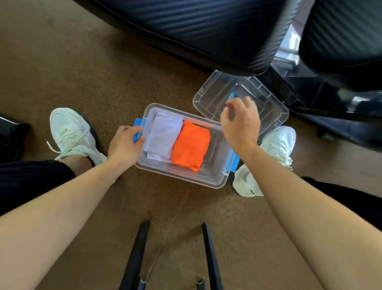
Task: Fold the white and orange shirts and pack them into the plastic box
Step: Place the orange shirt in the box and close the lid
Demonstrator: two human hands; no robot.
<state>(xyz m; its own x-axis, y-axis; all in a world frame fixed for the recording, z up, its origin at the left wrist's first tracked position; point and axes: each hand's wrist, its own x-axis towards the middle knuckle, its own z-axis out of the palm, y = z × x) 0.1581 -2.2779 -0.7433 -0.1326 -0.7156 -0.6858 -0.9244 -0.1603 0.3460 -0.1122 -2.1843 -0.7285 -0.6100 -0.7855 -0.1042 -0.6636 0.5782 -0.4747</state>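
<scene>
At centre frame, both folded shirts already lay side by side in the plastic box [214, 181].

The white shirt [163, 137] sat left of the orange shirt [191, 146], touching it, packed snugly to leave room on the right. The left hand [125, 145] was curled on the blue latch [138, 128], probably steadying the box. The right hand [240, 123], fingers loosely bent and holding nothing I could make out, hovered over the clear lid [215, 93] at upper right, seemingly reaching for it. Everything rested on brown speckled floor [60, 64], between white sneakers [73, 132], beneath dark padded seats [196, 18].
</scene>
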